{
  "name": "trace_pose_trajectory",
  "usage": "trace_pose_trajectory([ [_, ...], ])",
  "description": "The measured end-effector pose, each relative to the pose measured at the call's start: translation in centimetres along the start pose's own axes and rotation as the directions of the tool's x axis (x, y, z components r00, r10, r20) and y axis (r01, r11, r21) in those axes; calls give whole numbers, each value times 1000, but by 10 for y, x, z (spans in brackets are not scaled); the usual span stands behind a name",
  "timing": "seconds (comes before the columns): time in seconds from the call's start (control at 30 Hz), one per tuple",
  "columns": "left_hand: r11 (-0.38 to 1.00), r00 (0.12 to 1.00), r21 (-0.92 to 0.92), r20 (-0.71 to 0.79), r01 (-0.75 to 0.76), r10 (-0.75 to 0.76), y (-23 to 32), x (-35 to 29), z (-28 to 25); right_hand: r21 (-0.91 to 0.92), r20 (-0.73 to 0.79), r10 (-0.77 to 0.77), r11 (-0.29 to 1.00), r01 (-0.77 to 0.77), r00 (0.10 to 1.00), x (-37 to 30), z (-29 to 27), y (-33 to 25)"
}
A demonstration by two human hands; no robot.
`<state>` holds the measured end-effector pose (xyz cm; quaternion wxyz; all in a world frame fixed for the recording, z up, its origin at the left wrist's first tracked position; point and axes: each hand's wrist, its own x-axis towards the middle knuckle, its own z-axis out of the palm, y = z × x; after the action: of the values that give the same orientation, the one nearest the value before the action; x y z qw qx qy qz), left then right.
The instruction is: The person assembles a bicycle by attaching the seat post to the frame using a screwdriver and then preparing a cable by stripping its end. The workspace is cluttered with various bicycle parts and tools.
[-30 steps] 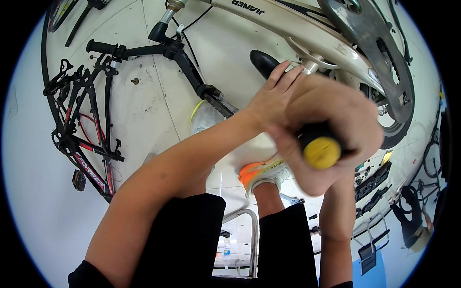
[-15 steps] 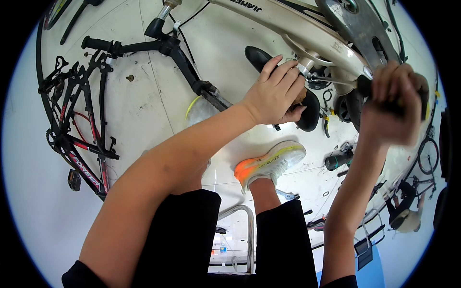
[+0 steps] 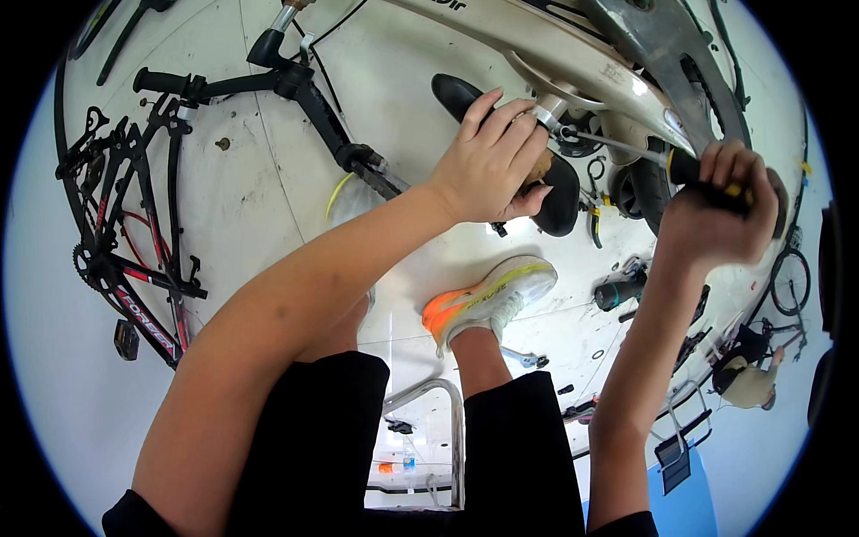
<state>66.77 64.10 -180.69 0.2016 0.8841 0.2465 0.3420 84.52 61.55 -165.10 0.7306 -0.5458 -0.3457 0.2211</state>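
Screwdriver (image 3: 684, 167) is held beside a beige bicycle frame (image 3: 573, 67), clamped in fingers of the right hand (image 3: 738, 199), while a black saddle (image 3: 561, 199) is gripped by curled fingers of the left hand (image 3: 492, 161).

the bike frame (image 3: 573, 63) is finished in beige. below it, the saddle (image 3: 561, 199) is coloured black, the screwdriver handle (image 3: 684, 167) black and yellow, the shoe (image 3: 488, 297) white, orange and yellow. to its left, a second frame (image 3: 146, 320) is marked red on black.
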Motion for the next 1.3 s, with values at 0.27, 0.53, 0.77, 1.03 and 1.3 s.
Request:
trace_pose_trajectory([
  [0.27,999,999,-21,-32,25,-26,13,-2,15,81,261,-105,993,87,960,-25,-20,-6],
  [0.53,987,995,-133,-31,88,-93,12,-6,25,-35,445,-9,999,27,896,-7,9,-2],
  [0.77,950,987,-278,-26,143,-156,-6,-13,29,189,287,120,966,-179,950,30,-23,16],
  [1.03,914,976,-351,0,204,-217,-19,-16,19,136,376,91,979,-152,922,11,-8,12],
  [1.3,736,873,-509,65,446,-484,-11,6,27,110,258,34,992,-64,966,-9,-35,2],
])
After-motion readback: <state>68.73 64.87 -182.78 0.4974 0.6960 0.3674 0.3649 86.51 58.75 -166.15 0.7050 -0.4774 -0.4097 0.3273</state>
